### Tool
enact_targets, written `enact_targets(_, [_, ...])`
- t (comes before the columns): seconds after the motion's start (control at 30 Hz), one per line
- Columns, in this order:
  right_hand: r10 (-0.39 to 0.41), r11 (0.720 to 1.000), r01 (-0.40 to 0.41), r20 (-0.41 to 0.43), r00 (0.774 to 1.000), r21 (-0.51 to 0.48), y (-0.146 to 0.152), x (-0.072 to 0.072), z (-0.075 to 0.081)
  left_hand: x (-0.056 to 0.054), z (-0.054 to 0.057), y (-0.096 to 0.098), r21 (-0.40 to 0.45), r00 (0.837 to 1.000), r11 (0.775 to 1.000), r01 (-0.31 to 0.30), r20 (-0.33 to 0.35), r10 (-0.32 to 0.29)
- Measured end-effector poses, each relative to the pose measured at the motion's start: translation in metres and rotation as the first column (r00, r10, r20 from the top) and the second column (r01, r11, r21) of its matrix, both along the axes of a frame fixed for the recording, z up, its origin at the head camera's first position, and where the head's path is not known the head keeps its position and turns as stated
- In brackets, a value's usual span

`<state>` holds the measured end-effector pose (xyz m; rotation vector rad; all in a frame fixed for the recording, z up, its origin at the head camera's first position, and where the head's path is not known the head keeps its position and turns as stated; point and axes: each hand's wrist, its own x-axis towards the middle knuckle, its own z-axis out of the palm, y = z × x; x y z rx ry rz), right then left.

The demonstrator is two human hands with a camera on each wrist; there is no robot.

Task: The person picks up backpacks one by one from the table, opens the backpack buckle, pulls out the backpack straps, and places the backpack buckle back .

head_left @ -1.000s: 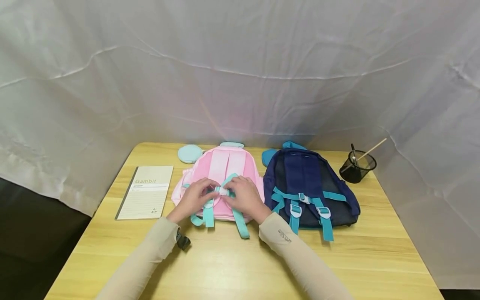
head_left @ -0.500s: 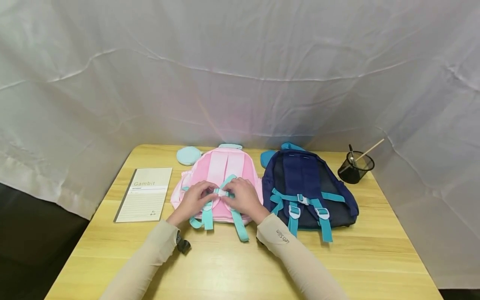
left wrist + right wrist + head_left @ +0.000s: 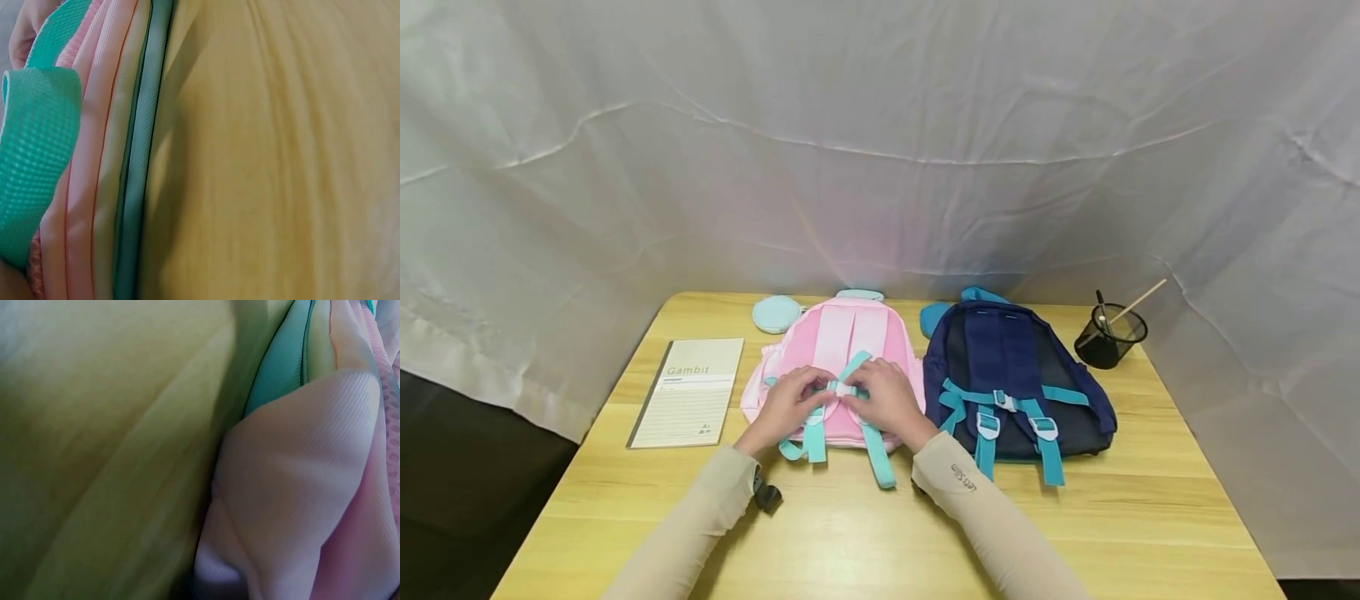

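Observation:
A pink backpack [image 3: 829, 329] lies with its strap side up on the wooden table [image 3: 842, 550]. Between both hands, over its middle, is a white chest-strap buckle [image 3: 844, 389] on turquoise webbing. My left hand [image 3: 786, 406] pinches the buckle's left end between thumb and fingers; my right hand [image 3: 889, 398] pinches the right end. Turquoise strap tails [image 3: 877, 454] hang past the bag's near edge. The left wrist view has a turquoise strap [image 3: 37, 150] beside the layered pink side. In the right wrist view, pink fabric [image 3: 300, 456] of the bag fills the right.
Right of the pink bag lies a navy backpack [image 3: 1003, 342] with its chest buckle [image 3: 1004, 401] joined. A notebook [image 3: 688, 392] is at the left, a round light-blue pouch [image 3: 777, 314] at the back. A black mesh pen holder [image 3: 1101, 348] stands back right. Grey cloth [image 3: 880, 167] hangs behind.
Both hands keep their pinch on the buckle, almost still. The whole head view has shifted slightly, with the table's things sitting a little lower in it.

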<state>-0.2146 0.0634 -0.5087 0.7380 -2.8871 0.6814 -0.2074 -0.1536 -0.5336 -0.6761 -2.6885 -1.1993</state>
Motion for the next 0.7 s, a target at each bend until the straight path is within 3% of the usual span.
enact_targets(0.7, [-0.001,1.000,0.002,-0.014,1.000,0.008,-0.0005,-0.0020,-0.0038,-0.0009,-0.0008,-0.0009,0.017,1.000,1.000,-0.003,0.016,0.003])
